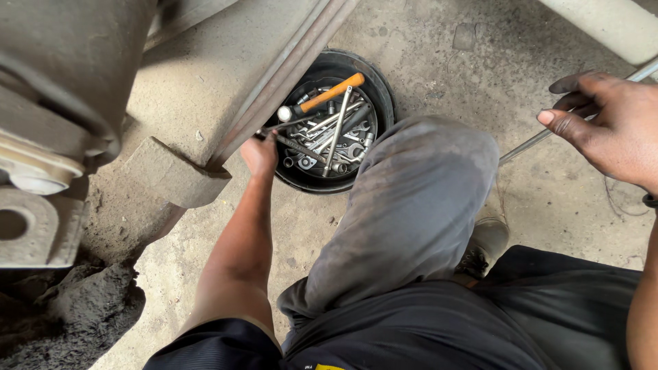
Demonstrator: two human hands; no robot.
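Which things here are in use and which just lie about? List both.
In use: left hand gripping a tool in the black tub of wrenches; right hand holding a long metal rod.
Lying about: orange-handled hammer, concrete block, shoe.

Soft daylight is lighting the concrete floor (439,62) evenly, brightest beyond the right hand (606,127), which is casting no hard shadow. Up above the left hand (259,156), the vehicle's underside (65,75) is lying dim, and the ground below it is sinking into deep shade. Chrome tools are glinting faintly in the black tub (334,123) beside that hand. Focus is holding sharp throughout, while the edges are bowing slightly
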